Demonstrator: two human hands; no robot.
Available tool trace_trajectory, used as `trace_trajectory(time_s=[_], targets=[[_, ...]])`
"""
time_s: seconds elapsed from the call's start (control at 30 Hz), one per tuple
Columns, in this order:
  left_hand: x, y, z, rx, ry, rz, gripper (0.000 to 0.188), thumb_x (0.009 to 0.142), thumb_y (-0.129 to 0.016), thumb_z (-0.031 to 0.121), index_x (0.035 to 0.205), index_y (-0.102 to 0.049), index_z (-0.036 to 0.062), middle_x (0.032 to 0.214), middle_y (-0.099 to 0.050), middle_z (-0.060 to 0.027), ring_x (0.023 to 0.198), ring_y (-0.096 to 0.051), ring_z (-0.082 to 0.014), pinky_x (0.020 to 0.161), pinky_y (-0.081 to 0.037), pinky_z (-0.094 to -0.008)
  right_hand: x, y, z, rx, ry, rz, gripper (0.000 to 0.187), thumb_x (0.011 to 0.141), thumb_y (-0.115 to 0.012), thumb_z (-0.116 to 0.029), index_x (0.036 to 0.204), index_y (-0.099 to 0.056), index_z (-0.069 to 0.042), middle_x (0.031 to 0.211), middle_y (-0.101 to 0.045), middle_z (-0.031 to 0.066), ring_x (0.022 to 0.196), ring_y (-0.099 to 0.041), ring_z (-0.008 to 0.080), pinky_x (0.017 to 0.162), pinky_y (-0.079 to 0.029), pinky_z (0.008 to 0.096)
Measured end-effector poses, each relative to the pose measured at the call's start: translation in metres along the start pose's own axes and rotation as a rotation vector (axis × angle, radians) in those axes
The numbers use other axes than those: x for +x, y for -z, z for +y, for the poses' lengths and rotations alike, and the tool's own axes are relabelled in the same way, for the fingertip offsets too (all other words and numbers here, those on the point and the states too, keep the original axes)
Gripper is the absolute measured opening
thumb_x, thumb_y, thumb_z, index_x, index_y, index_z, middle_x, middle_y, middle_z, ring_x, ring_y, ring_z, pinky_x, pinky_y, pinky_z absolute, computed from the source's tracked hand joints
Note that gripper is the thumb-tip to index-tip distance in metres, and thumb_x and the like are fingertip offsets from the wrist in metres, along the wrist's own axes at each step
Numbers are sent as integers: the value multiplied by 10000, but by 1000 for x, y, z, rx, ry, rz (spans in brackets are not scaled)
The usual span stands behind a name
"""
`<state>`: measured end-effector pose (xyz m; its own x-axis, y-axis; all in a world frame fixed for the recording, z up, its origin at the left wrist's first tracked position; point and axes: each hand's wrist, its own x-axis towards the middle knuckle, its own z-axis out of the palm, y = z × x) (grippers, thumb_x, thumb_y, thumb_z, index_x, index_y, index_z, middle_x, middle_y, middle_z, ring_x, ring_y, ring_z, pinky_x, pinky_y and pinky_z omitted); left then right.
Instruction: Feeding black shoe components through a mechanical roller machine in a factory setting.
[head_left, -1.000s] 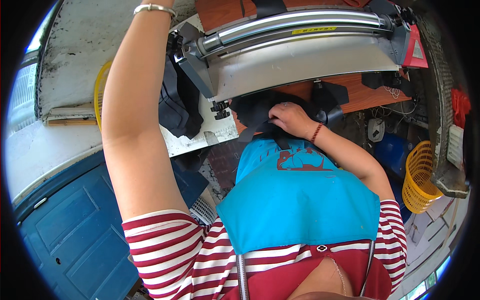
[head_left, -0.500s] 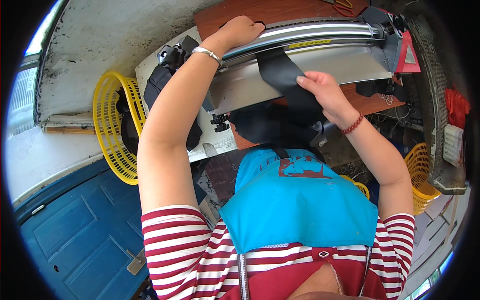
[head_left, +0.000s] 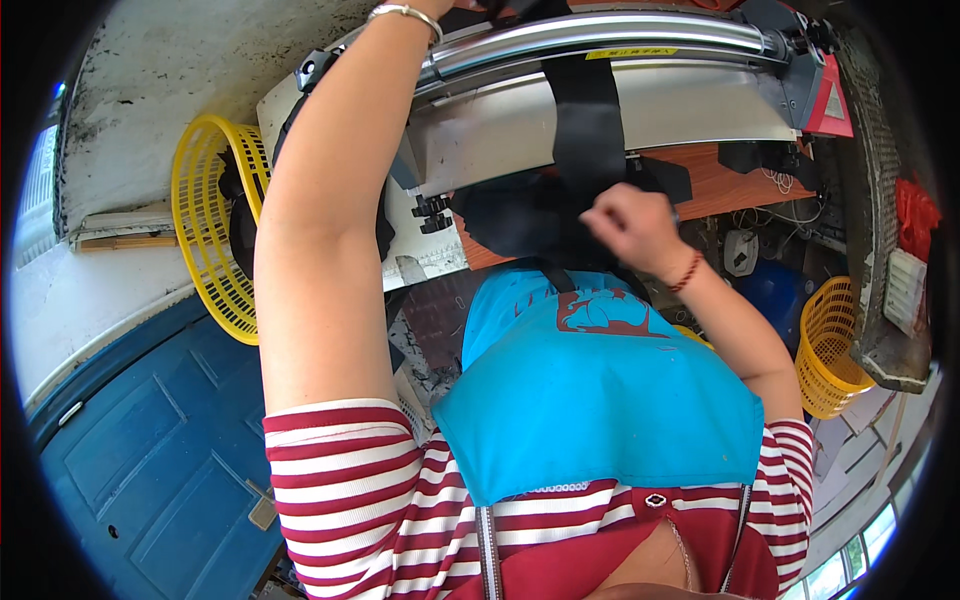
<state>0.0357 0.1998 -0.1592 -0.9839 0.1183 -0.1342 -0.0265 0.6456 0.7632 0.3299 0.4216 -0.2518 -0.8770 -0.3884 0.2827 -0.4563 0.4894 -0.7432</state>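
Note:
A black strip of sheet material (head_left: 588, 125) runs from under the shiny roller (head_left: 600, 35) of a machine and down across its metal plate (head_left: 480, 140). Past the plate's near edge lies a pile of black pieces (head_left: 520, 215). My right hand (head_left: 640, 232), a little blurred, is at the right side of this pile, below the strip. Its fingers are curled; whatever they hold, if anything, is hidden. My left hand (head_left: 436, 6) reaches over the machine's left end beside some black material (head_left: 500, 8). The top edge cuts off its fingers.
The machine's red and grey end housing (head_left: 825, 100) stands at the right. A yellow basket (head_left: 215, 230) with dark pieces is left of my left arm. Another yellow basket (head_left: 830, 350) stands low at the right. Black knobs (head_left: 433, 213) stick out under the plate's left corner.
My right hand has let go of the strip's edge and moved down to the black pile. The strip now hangs straighter. My left hand has moved up and left, partly out of view.

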Motion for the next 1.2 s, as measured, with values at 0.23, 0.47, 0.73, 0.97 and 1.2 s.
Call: trace_trajectory(time_s=[0.23, 0.47, 0.73, 0.97, 1.2], targets=[[-3, 38, 46, -141, -105, 236, 298, 914, -622, 261, 957, -631, -34, 688, -608, -125, 463, -576, -238, 376, -473, -359, -23, -110, 39, -438, -150, -235, 330, 834, -778, -330, 1067, -693, -111, 1077, -613, 79, 1111, -581, 313, 933, -444, 453], [-4, 93, 46, -317, -108, 328, 266, 959, -506, 74, 1186, -643, 58, 788, -621, -98, 556, -576, -197, 415, -483, -335, -20, -114, 43, -417, 35, -236, 298, 792, -782, -282, 990, -680, -84, 1025, -628, 101, 1035, -619, 282, 868, -461, 447], [-11, 120, 69, -550, -191, 262, 276, 961, -501, -10, 1123, -724, -5, 958, -712, -126, 740, -684, -199, 540, -576, -340, -18, -111, 42, -436, -80, -358, 193, 809, -766, -270, 896, -699, -110, 852, -648, 59, 864, -655, 263, 834, -466, 441], [-4, 92, 49, -266, -256, 428, 274, 916, -528, -71, 1015, -777, -13, 855, -720, -117, 620, -670, -192, 564, -595, -317, 8, -20, -6, 155, -57, -49, 122, 857, -760, -121, 941, -699, -56, 899, -702, 97, 821, -679, 260, 768, -523, 353], [-14, -16, -13, 511, -655, 380, 184, 865, -656, 129, 948, -795, 41, 892, -755, -167, 799, -705, -290, 788, -557, -392, 56, 55, -6, 570, -557, 89, 243, 985, -655, -98, 1201, -611, 4, 882, -702, 58, 790, -613, 61, 698, -499, 235]])
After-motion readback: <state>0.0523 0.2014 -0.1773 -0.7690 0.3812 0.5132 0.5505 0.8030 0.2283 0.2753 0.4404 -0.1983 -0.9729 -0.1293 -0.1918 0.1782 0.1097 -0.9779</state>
